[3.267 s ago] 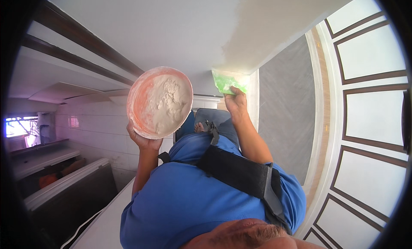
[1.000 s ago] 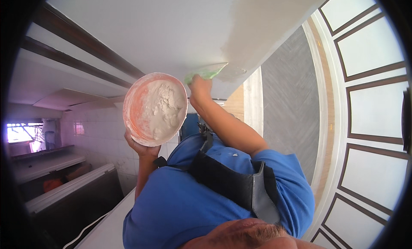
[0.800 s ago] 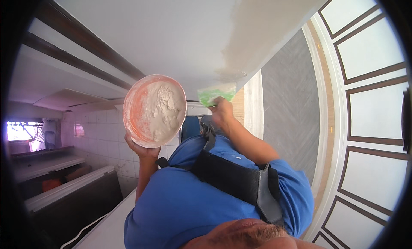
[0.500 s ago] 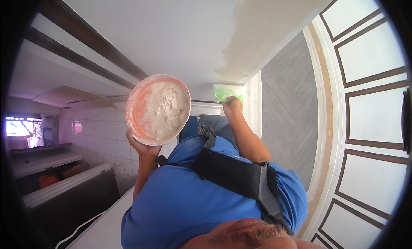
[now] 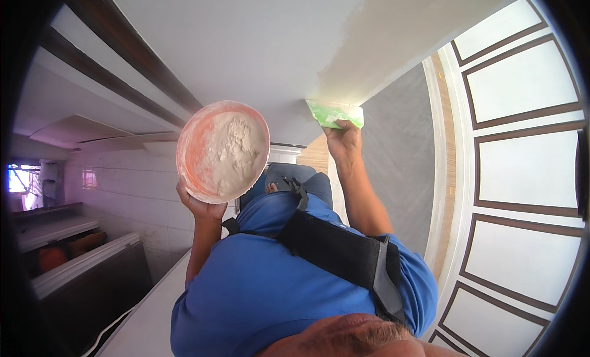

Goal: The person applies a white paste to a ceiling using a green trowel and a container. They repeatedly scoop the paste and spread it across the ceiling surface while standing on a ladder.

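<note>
Two hands were raised overhead as a person in a blue shirt [image 5: 270,283] worked plaster onto a ceiling [image 5: 258,43]. The right hand [image 5: 343,145] was clamped on a green trowel [image 5: 335,113], fingers wrapped over its near edge and the blade pressed flat against the ceiling where it met a grey wall [image 5: 399,160]; held flat like that, the blade could spread material thinly rather than gouge it. A duller, beige patch [image 5: 412,31] ran from the trowel along the ceiling's edge, distinct from the whiter surface beside it.

The left hand [image 5: 200,204] was closed on the lower rim of a round orange bowl [image 5: 222,151], tilted so its open face turned toward the person. Pale plaster [image 5: 230,151] clung inside it, heaped toward the middle. Carried high and just beside the trowel, the bowl appeared to be kept within short reach of the blade.

A black strap [image 5: 338,255] crossed the person's chest. Dark beams [image 5: 117,68] ran along the ceiling to the left, a white panelled door [image 5: 522,172] stood to the right, and tiled walls [image 5: 123,191] lay beyond the bowl.
</note>
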Motion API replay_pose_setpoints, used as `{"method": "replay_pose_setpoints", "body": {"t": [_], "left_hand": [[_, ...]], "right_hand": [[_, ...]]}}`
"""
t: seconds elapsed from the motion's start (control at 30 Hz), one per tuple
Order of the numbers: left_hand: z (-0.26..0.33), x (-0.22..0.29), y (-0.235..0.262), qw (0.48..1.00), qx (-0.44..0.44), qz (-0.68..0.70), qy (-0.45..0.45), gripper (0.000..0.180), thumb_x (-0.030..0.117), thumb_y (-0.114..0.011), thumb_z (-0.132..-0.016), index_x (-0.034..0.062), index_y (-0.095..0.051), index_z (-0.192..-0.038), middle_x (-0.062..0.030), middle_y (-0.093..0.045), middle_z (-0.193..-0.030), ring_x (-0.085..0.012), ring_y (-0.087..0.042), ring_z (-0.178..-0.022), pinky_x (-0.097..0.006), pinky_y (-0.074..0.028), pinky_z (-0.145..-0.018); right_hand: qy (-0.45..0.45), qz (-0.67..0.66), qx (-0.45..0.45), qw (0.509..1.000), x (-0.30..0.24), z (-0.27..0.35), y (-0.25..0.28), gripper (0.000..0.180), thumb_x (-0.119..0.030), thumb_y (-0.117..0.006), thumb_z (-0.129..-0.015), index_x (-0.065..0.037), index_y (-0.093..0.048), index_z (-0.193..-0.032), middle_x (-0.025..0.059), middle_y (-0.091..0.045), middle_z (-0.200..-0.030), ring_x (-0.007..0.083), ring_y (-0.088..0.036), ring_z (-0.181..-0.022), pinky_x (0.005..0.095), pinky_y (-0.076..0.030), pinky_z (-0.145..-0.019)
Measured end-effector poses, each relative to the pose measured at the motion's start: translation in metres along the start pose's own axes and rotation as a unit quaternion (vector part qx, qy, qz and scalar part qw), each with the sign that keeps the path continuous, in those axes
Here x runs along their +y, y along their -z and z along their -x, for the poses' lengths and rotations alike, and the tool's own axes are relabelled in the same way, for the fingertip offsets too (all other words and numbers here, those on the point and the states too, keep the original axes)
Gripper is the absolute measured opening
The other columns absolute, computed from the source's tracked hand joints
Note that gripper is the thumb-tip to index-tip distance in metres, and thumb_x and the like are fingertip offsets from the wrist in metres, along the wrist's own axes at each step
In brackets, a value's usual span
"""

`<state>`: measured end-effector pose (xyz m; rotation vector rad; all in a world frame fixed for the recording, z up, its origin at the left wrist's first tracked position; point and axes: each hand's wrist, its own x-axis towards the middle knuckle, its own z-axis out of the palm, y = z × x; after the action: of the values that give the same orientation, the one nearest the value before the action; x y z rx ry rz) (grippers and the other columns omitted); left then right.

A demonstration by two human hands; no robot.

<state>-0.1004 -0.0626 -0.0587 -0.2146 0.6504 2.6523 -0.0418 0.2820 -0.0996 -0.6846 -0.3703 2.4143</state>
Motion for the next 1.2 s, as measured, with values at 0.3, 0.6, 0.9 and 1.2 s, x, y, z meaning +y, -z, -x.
{"method": "replay_pose_setpoints", "body": {"t": [0.3,0.6,0.9,1.2], "left_hand": [[-0.004,0.003,0.007,0.998,-0.041,0.038,0.035,0.069,0.045,-0.058,-0.091,0.0116,-0.046,-0.150,-0.0120,-0.047,-0.154,-0.0338,-0.044,-0.141,-0.053,-0.038,-0.117],[-0.003,0.002,0.002,1.000,-0.013,-0.002,0.015,0.071,0.048,-0.053,-0.091,0.0100,-0.043,-0.151,-0.0136,-0.045,-0.154,-0.0357,-0.045,-0.140,-0.054,-0.044,-0.112],[0.003,-0.003,0.004,1.000,0.006,0.017,-0.001,0.067,0.046,-0.057,-0.091,0.0113,-0.048,-0.148,-0.0107,-0.049,-0.152,-0.0329,-0.046,-0.140,-0.053,-0.038,-0.117],[0.003,0.000,-0.016,0.998,0.039,-0.055,-0.013,0.072,0.047,-0.055,-0.091,0.0093,-0.042,-0.151,-0.0128,-0.046,-0.154,-0.0339,-0.044,-0.141,-0.053,-0.040,-0.116]], "right_hand": [[0.087,0.064,-0.063,0.992,-0.052,0.075,-0.119,0.056,0.010,-0.047,-0.083,0.012,-0.036,-0.138,0.0289,-0.049,-0.140,0.0465,-0.052,-0.131,0.0603,-0.045,-0.114],[0.159,0.119,-0.163,0.967,-0.091,0.131,-0.161,0.049,0.009,-0.048,-0.090,0.009,-0.042,-0.138,0.0246,-0.058,-0.136,0.0375,-0.060,-0.125,0.0534,-0.052,-0.106],[0.127,0.212,-0.019,0.969,-0.061,0.105,-0.021,0.056,-0.012,-0.058,-0.096,-0.001,-0.040,-0.148,0.0163,-0.056,-0.140,0.0323,-0.059,-0.125,0.0499,-0.051,-0.103],[0.241,0.460,0.022,0.855,0.037,0.058,0.041,0.037,-0.007,-0.050,-0.099,0.007,-0.050,-0.133,0.0176,-0.063,-0.120,0.0245,-0.063,-0.105,0.0353,-0.051,-0.090]]}}
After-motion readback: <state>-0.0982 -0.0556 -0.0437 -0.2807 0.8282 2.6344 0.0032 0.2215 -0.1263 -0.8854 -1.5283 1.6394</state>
